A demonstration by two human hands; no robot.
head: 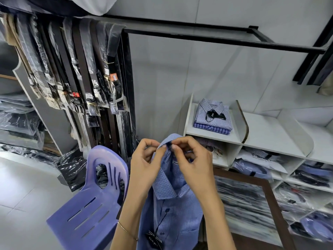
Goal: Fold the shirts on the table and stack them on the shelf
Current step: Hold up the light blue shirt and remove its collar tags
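A blue checked shirt (173,210) hangs upright in front of me, held up by its collar, with a dark price tag dangling near its lower front. My left hand (144,165) pinches the collar's left side. My right hand (192,159) pinches the collar at the top button, fingers curled. Both hands meet at the collar's top. Two folded checked shirts (213,116) lie stacked on the top of the white shelf (261,134) to the right.
A purple plastic chair (90,204) stands to the lower left, close to the shirt. Wrapped belts (81,69) hang on a rack at the left. A dark-framed glass counter (248,210) lies at the right. Lower shelf compartments hold bagged shirts (252,168).
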